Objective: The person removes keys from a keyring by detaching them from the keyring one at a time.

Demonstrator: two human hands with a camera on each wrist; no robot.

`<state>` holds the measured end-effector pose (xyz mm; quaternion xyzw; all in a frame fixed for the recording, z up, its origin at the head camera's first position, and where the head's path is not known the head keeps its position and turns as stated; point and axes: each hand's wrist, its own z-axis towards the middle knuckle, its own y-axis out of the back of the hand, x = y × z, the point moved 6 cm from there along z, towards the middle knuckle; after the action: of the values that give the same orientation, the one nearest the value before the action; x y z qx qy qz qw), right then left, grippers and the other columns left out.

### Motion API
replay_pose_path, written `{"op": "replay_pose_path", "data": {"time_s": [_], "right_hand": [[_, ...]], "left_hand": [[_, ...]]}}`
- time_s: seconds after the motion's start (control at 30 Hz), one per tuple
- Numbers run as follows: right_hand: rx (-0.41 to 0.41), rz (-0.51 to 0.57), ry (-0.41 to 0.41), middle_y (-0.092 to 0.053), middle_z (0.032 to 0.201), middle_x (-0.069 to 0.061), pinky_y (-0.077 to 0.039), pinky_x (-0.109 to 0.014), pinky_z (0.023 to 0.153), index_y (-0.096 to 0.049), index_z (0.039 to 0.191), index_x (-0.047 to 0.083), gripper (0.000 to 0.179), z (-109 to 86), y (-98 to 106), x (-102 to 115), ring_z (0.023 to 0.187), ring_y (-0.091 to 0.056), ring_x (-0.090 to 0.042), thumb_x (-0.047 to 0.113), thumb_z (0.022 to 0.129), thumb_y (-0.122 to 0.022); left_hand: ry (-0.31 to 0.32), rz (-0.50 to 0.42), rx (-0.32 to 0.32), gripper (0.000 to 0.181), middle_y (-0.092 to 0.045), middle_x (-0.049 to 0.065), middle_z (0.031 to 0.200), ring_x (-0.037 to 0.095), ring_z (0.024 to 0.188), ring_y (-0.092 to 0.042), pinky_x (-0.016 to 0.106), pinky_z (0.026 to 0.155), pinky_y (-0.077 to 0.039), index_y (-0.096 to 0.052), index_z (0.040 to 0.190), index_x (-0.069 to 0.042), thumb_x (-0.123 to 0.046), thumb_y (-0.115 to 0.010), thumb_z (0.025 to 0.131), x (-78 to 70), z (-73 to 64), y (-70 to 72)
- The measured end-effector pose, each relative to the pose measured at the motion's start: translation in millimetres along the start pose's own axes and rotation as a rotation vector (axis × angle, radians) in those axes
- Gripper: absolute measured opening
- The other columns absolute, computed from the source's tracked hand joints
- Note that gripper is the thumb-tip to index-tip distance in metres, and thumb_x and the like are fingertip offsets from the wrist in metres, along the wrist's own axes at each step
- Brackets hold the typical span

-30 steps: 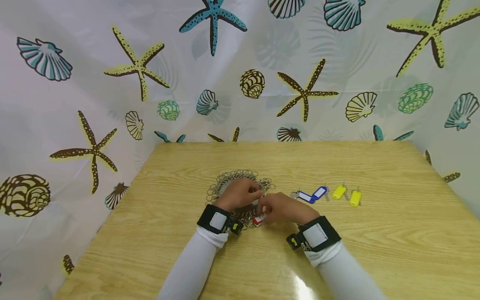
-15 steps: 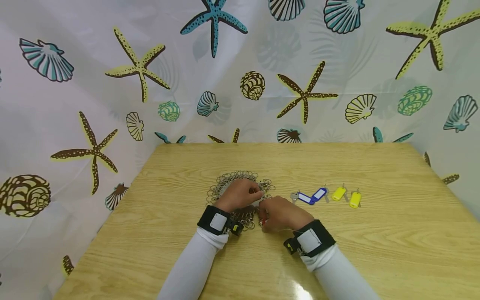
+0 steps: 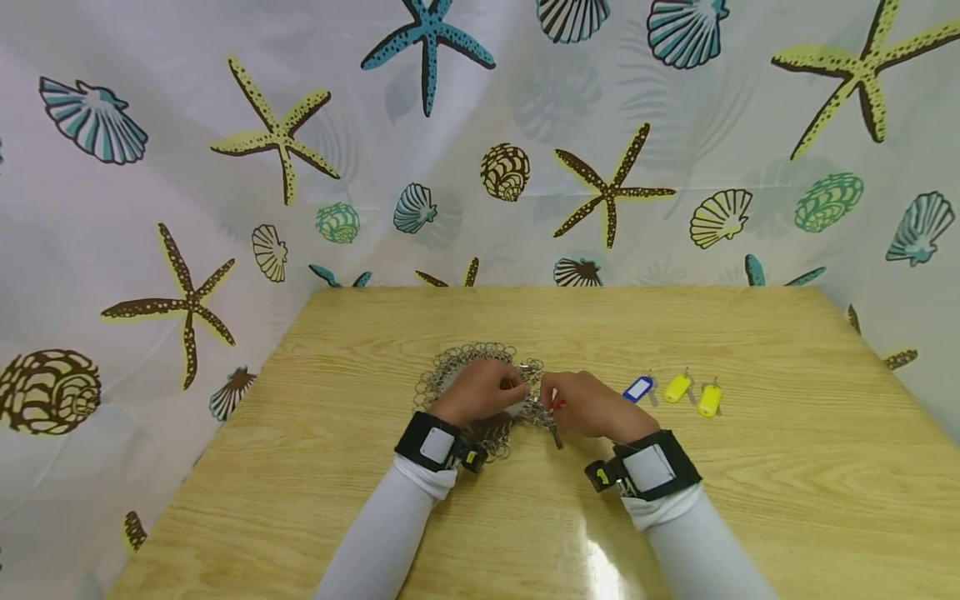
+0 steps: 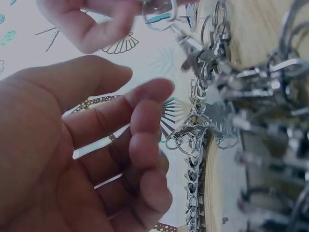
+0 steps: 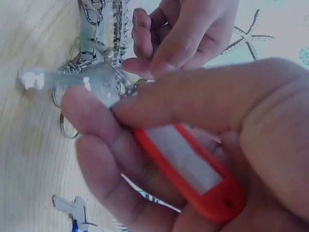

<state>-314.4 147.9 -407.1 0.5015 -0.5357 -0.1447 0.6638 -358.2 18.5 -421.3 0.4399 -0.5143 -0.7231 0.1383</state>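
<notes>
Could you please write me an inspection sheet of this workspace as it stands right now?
Surface: wooden table, pale grain, glare at the near edge.
Job's things: red key tag with a silver key attached; pile of metal key rings at mid table.
Clutter: blue key tag and two yellow key tags lying to the right of the hands.
Grippers: right hand pinches the red key tag between thumb and fingers; left hand rests on the pile of metal key rings, its fingers pinching a ring.
Cables: nothing seen.
Surroundings: curtain printed with starfish and shells behind and beside the table; black wrist bands over white sleeves.
</notes>
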Motion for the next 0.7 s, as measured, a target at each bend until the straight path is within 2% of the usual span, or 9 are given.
{"op": "replay_pose_path", "data": {"time_s": [0.13, 0.23, 0.33, 0.43, 0.63, 0.7], "right_hand": [[-0.018, -0.017, -0.029, -0.064, 0.096, -0.01, -0.048, -0.034, 0.069, -0.063, 0.102, 0.003, 0.019, 1.9, 1, -6, 0.081, -0.058, -0.019, -0.007, 0.089, -0.054], [-0.074, -0.021, -0.024, -0.065, 0.099, -0.01, -0.048, -0.037, 0.074, -0.064, 0.102, 0.003, 0.015, 4.1, 3, -9, 0.083, -0.057, -0.02, -0.002, 0.094, -0.052], [-0.137, 0.02, -0.026, -0.065, 0.104, -0.011, -0.048, -0.042, 0.081, -0.066, 0.1, 0.005, 0.013, 5.9, 5, -13, 0.093, -0.06, -0.024, 0.005, 0.096, -0.054], [-0.188, 0.113, -0.026, -0.066, 0.109, -0.012, -0.048, -0.045, 0.086, -0.067, 0.098, 0.005, 0.012, 7.3, 6, -17, 0.103, -0.06, -0.027, 0.009, 0.096, -0.056], [-0.211, 0.402, -0.038, -0.064, 0.109, -0.014, -0.051, -0.033, 0.07, -0.065, 0.1, -0.001, 0.014, 8.6, 4, -19, 0.092, -0.06, -0.022, 0.01, 0.096, -0.058], [-0.217, 0.458, -0.031, -0.063, 0.108, -0.015, -0.05, -0.031, 0.068, -0.064, 0.1, -0.002, 0.014, 8.6, 4, -19, 0.091, -0.059, -0.021, 0.01, 0.095, -0.059]], "left_hand": [[-0.035, -0.025, 0.041, 0.013, -0.065, -0.008, 0.079, 0.005, 0.066, -0.056, 0.024, 0.065, -0.047, -0.075, 0.093, -0.013, -0.019, -0.063, 0.094, -2.0, 0.7, -4.7], [-0.065, -0.064, 0.085, 0.007, -0.064, -0.007, 0.079, 0.005, 0.068, -0.057, 0.023, 0.064, -0.047, -0.073, 0.094, -0.014, -0.018, -0.068, 0.092, -6.1, 1.3, -7.9], [-0.086, -0.075, 0.118, 0.008, -0.063, -0.006, 0.08, 0.006, 0.068, -0.057, 0.022, 0.063, -0.047, -0.073, 0.093, -0.015, -0.021, -0.071, 0.09, -9.9, 2.3, -10.7], [-0.086, -0.075, 0.119, 0.011, -0.063, -0.007, 0.08, 0.006, 0.068, -0.056, 0.021, 0.062, -0.047, -0.073, 0.092, -0.015, -0.025, -0.072, 0.089, -10.9, 3.3, -12.4], [-0.085, -0.059, 0.081, 0.015, -0.061, -0.008, 0.076, 0.004, 0.062, -0.053, 0.02, 0.057, -0.044, -0.073, 0.087, -0.016, -0.03, -0.071, 0.09, -12.3, 4.2, -12.0], [-0.084, -0.048, 0.07, 0.016, -0.061, -0.008, 0.073, 0.004, 0.059, -0.051, 0.02, 0.055, -0.042, -0.073, 0.085, -0.017, -0.033, -0.071, 0.089, -13.7, 4.1, -11.8]]}}
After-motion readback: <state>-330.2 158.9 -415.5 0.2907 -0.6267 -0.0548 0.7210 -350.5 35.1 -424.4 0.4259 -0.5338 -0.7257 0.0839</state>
